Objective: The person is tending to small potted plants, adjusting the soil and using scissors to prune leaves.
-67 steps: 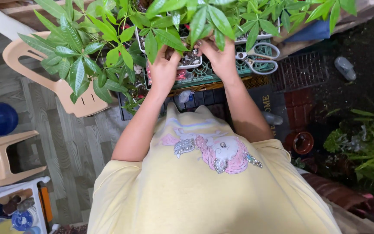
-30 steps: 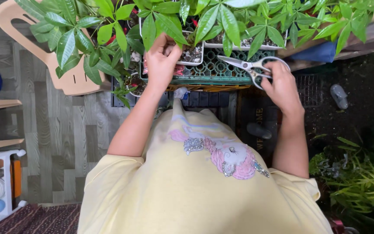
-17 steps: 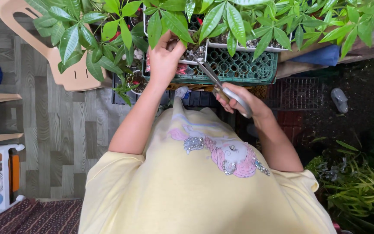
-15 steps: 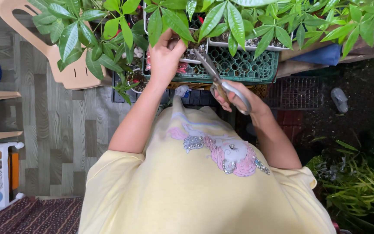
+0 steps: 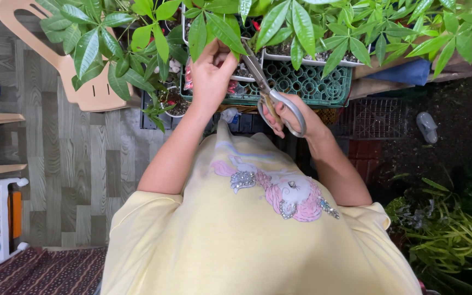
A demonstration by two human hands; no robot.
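Trimming a potted plant with scissors, seen from the head camera

From above: left hand [image 5: 210, 74] raised into the foliage, fingers pinched shut on a stem of the leafy plant [image 5: 214, 27], likely steadying it for the blades. Right hand [image 5: 290, 112] lower and nearer the body, fingers curled through the grey loops of the scissors [image 5: 271, 93], blades angled up and left toward the pinched stem, tips just beside the left hand. Both forearms reaching forward from the yellow shirt [image 5: 258, 229], elbows bent. White pot [image 5: 244, 71] with gravel sitting on the green crate [image 5: 307, 84], keeping the plant at working height. Beige chair [image 5: 91, 95] off to the left
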